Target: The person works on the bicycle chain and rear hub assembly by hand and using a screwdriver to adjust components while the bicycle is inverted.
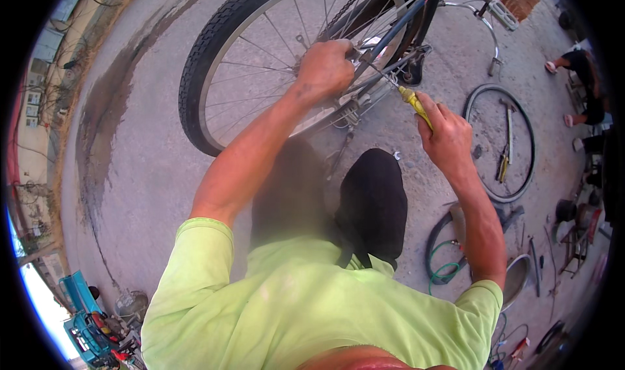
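Observation:
A bicycle stands in front of me, its wheel with a black knobbly tyre (pixel 194 86) at the upper middle. My left hand (pixel 325 69) is closed beside the hub and the blue frame tube (pixel 392 32); its fingertips are partly hidden, so what they grip cannot be made out. My right hand (pixel 445 134) is wrapped round the yellow handle of a screwdriver (pixel 414 101). The screwdriver's thin shaft points up and left to the frame near my left fingers. Whether its tip touches a part is too small to tell. A pedal (pixel 503 14) sticks out at the upper right.
Right of my right hand a loose bicycle tyre (pixel 532 142) lies on the concrete, a hammer (pixel 510 126) inside it. A metal basin (pixel 517 280) and a green hose (pixel 435 277) lie lower right. A teal toolbox (pixel 81 334) stands lower left. People sit at the far right.

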`<state>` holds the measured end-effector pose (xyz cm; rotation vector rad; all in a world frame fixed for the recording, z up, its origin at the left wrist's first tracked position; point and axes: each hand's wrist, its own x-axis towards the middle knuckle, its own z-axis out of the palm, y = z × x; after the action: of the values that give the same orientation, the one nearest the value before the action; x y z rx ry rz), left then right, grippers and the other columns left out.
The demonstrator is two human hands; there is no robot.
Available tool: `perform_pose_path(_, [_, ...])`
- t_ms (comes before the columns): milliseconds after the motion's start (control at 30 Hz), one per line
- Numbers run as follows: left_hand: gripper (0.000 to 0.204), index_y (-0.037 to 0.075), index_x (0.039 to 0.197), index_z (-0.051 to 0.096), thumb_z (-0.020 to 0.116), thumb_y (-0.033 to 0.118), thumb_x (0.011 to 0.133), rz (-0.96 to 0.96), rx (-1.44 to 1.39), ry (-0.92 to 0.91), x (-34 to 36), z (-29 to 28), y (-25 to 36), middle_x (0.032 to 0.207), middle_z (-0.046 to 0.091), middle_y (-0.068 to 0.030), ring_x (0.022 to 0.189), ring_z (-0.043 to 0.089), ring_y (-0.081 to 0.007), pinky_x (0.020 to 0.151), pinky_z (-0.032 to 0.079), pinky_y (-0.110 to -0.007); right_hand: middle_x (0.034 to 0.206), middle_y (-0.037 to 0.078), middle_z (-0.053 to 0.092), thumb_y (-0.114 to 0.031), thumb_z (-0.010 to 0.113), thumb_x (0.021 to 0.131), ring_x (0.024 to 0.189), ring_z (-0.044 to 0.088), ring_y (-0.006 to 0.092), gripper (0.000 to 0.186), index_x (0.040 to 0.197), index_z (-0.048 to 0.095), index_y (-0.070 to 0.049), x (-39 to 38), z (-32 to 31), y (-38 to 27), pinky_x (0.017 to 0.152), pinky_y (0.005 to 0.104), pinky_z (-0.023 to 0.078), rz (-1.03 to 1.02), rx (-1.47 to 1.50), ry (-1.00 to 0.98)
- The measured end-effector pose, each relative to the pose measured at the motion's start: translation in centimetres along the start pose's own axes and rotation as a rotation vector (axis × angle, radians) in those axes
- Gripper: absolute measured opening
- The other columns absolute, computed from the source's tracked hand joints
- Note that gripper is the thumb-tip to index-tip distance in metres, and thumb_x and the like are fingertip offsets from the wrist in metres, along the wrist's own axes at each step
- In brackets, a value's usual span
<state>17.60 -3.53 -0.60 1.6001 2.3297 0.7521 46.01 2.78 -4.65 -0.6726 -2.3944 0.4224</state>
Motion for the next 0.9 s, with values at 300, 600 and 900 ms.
perform_pose_path(300, [0.038, 0.003, 0.11, 0.073, 0.058, 0.015, 0.078, -0.005, 0.02, -0.036, 0.2, -0.3, 0.4, 0.108, 0.072, -0.024, 0.105, 0.066, -0.0448, 0.094, 0.052, -0.049, 0.086, 0.007, 0.065, -0.031, 0.064, 0.1, 0.064, 0.059, 0.0135, 0.034, 0.121, 0.067, -0.005, 0.1, -0.3, 1.4, 0.057, 0.0283, 0.045, 0.997, 1.341, -0.371])
perform_pose_path(600, [0.036, 0.004, 0.108, 0.073, 0.058, 0.016, 0.078, 0.033, 0.002, -0.014, 0.3, 0.2, -0.4, 0.106, 0.072, -0.0229, 0.103, 0.066, -0.0442, 0.091, 0.052, -0.05, 0.085, 0.004, 0.065, -0.025, 0.068, 0.099, 0.075, 0.065, 0.0178, 0.029, 0.114, 0.067, -0.001, -0.8, 1.6, -1.2, 0.064, 0.0317, 0.05, 0.362, 0.451, 0.091])
perform_pose_path(900, [0.035, 0.003, 0.106, 0.072, 0.058, 0.016, 0.077, 0.028, 0.008, -0.015, 0.2, -0.1, -0.2, 0.103, 0.071, -0.0258, 0.1, 0.066, -0.0465, 0.089, 0.052, -0.052, 0.07, 0.003, 0.059, -0.05, 0.054, 0.104, 0.054, 0.053, 0.0122, 0.053, 0.107, 0.068, 0.002, -0.8, -0.7, -0.8, 0.049, 0.0245, 0.039, 1.125, 1.499, -0.135])
